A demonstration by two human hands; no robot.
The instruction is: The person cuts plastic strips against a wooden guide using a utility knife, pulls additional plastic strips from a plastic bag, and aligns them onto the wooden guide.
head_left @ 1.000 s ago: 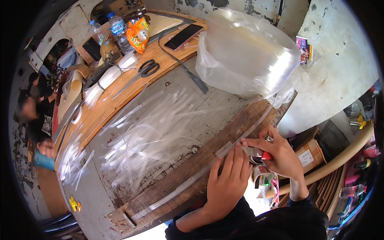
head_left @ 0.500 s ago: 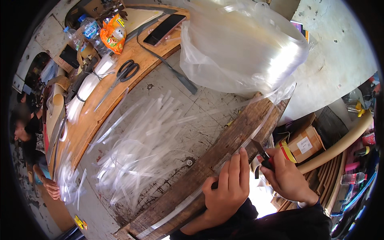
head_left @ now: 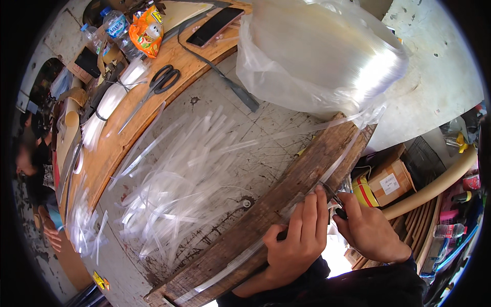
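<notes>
A clear plastic strip (head_left: 232, 266) lies lengthwise along a thick, worn wooden beam (head_left: 286, 187). My left hand (head_left: 299, 240) presses the strip to the beam, fingers close together; a small dark thing shows between thumb and fingers, its kind unclear. My right hand (head_left: 372, 231) is closed around the handle of a knife (head_left: 332, 193). The blade rests at the strip, just beyond my left fingertips. From there the strip runs up to a big coil of clear plastic strip (head_left: 327, 56) in a clear bag. Left of the beam lies a loose heap of cut strips (head_left: 174, 189).
Black scissors (head_left: 162, 81), a phone (head_left: 215, 27), an orange snack packet (head_left: 147, 31) and a tied strip bundle (head_left: 106, 108) sit on the curved wooden board. A co-worker's hand (head_left: 50, 233) is at far left. Cardboard boxes (head_left: 387, 179) and a tan tube (head_left: 434, 183) stand right.
The knife blade has come down onto the strip, from raised to low beside my left fingertips. The co-worker's hand has moved left, away from the small strip pile. The view has shifted slightly.
</notes>
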